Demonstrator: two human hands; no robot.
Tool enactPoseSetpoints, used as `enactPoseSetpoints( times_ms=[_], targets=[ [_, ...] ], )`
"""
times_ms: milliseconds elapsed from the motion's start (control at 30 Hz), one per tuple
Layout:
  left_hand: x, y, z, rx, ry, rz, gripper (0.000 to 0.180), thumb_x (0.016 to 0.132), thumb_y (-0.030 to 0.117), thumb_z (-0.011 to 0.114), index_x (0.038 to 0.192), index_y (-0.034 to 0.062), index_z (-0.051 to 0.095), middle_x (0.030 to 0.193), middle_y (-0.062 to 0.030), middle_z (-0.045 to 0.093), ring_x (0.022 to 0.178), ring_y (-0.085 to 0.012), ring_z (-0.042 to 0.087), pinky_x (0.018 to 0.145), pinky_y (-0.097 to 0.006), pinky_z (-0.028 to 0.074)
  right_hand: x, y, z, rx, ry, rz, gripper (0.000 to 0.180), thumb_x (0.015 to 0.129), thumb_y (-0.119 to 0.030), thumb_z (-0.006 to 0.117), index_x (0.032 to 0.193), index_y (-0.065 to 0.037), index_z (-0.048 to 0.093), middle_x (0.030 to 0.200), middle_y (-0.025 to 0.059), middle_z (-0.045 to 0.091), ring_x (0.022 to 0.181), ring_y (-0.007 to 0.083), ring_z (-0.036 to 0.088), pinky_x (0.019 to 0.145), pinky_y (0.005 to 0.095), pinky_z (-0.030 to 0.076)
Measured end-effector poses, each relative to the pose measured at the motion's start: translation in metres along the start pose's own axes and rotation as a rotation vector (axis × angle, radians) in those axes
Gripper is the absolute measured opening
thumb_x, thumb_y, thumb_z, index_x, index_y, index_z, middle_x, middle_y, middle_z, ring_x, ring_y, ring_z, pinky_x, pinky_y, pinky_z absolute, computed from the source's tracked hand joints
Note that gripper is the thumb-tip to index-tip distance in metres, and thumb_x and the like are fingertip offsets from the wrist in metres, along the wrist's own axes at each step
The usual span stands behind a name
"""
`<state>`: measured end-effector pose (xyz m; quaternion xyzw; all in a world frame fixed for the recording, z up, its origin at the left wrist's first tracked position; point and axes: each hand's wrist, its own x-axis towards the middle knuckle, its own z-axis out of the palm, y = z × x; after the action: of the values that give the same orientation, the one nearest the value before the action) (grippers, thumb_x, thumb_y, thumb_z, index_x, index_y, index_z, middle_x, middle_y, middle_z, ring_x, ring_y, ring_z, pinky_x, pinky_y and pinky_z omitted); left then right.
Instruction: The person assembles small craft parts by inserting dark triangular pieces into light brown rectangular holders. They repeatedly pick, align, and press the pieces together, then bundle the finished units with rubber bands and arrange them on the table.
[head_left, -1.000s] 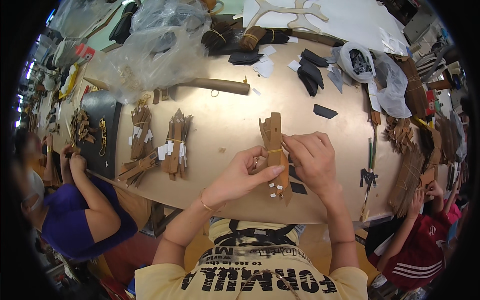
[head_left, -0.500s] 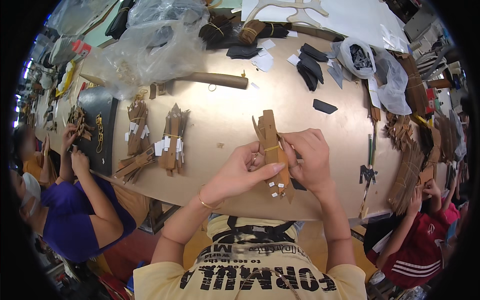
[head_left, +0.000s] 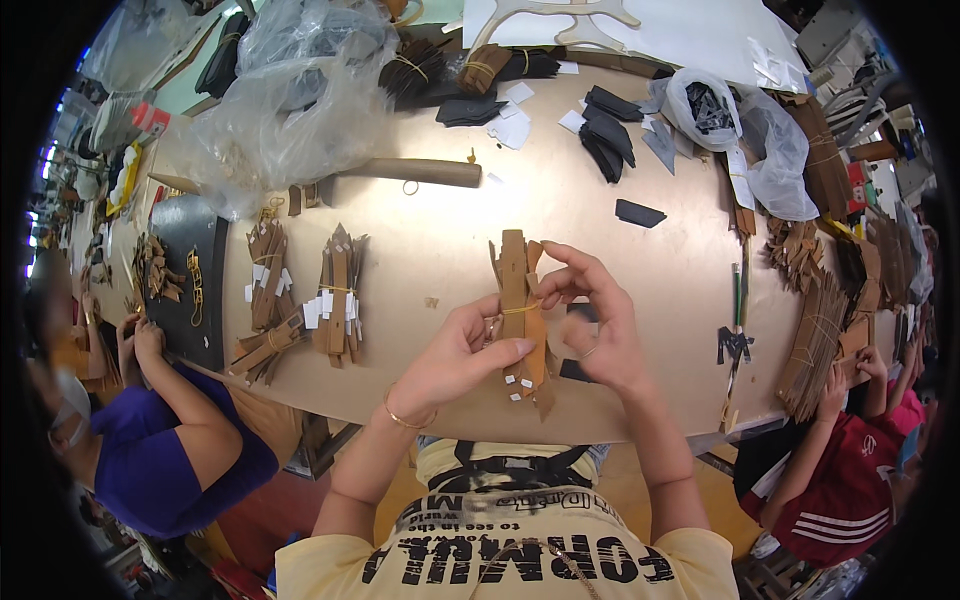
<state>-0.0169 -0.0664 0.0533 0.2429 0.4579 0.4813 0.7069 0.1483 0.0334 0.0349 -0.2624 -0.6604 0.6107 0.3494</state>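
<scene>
Bench (head_left: 440, 250) of light brown colour carries clear plastic bags (head_left: 290, 100), dark pieces and two tied bundles (head_left: 305, 295) of brown strips on its left part. Above its near edge, the left hand (head_left: 455, 355) is closed around a bundle of brown leather strips (head_left: 522, 305), held upright. The right hand (head_left: 598, 320) pinches the yellow rubber band (head_left: 520, 309) around this bundle's middle.

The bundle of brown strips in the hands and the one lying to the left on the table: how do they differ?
The held bundle is gripped by the left hand and right hand; the table bundle lies untouched. The held bundle shows few white tags; the table bundle has many. Both are brown strips tied with a band.
</scene>
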Motion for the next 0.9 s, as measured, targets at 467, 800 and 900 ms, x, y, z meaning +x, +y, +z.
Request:
enactPoseSetpoints(
  times_ms=[467, 800, 900],
  targets=[
    [-0.002, 0.016, -0.023, -0.059, -0.220, 0.128, 0.049, 0.070, 0.018, 0.060, 0.115, 0.0014, 0.051, 0.098, -0.0239, 0.069, 0.102, -0.0345, 0.067, 0.094, -0.045, 0.050, 0.053, -0.024, -0.031, 0.144, -0.183, 0.097, 0.026, 0.096, -0.008, 0.057, 0.120, 0.000, 0.061, 0.083, 0.0045, 0.067, 0.080, 0.0098, 0.062, 0.077, 0.0272, 0.050],
    [0.012, -0.017, -0.028, -0.371, -0.324, 0.123, 0.039, 0.072, 0.035, 0.053, 0.101, 0.0088, 0.050, 0.075, -0.0166, 0.064, 0.089, -0.0351, 0.062, 0.106, -0.052, 0.032, 0.038, -0.012, -0.047, 0.104, -0.128, 0.254, 0.031, 0.096, -0.012, 0.063, 0.125, -0.002, 0.058, 0.085, 0.0014, 0.067, 0.083, 0.0071, 0.060, 0.077, 0.0248, 0.049],
    [0.013, -0.022, -0.027, -0.460, -0.362, 0.100, 0.037, 0.074, 0.040, 0.052, 0.097, 0.0109, 0.050, 0.063, -0.0107, 0.059, 0.085, -0.0338, 0.062, 0.108, -0.054, 0.031, 0.035, -0.010, -0.048, 0.095, -0.063, 0.262, 0.028, 0.095, -0.009, 0.063, 0.122, -0.004, 0.061, 0.083, 0.0029, 0.068, 0.080, 0.0082, 0.061, 0.075, 0.0266, 0.050]
  ],
)
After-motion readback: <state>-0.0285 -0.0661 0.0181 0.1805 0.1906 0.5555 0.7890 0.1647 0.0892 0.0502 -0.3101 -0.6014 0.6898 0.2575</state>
